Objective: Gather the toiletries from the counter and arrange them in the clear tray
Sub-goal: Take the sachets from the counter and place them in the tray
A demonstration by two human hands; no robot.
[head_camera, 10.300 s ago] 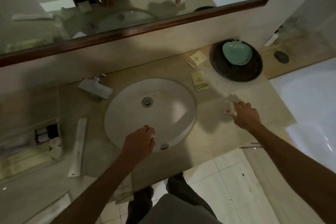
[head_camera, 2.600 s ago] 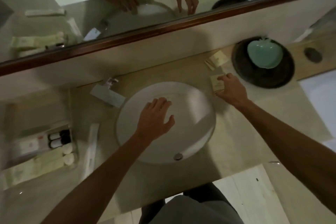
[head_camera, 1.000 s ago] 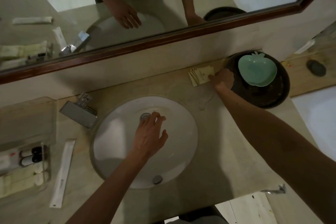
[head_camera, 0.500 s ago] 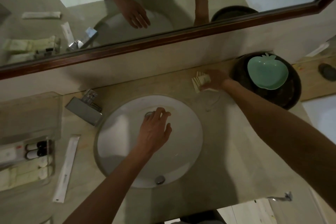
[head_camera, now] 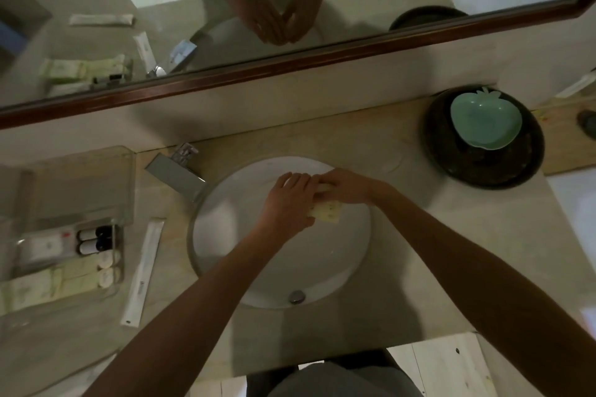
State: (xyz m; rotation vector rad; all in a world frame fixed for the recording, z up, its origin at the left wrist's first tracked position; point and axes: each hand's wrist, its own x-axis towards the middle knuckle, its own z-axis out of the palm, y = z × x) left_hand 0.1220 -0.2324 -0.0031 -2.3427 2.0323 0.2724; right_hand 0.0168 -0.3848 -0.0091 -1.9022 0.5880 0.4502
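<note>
Now that the sachets [head_camera: 325, 211] at 1 o'clock on the bench [head_camera: 419, 255] have been lifted, they are held over the sink [head_camera: 245, 267], pinched between the fingers of the right hand [head_camera: 346, 187] and left hand [head_camera: 285, 203]. A hand-over to the left is judged underway. The clear tray [head_camera: 125, 190] lies at 9 o'clock, a long packet [head_camera: 143, 271] beside it not yet gathered.

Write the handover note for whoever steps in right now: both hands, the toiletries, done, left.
Left hand and right hand meet over the sink, both on the small yellowish packets; which hand bears them is unclear.
Clear tray sits left of the sink, already holding two dark-capped bottles, pale tubes and a white packet.
Long white sachet lies on the counter between tray and sink, not yet gathered.
Left: carry the packets to the tray, then add the sachet.
</note>
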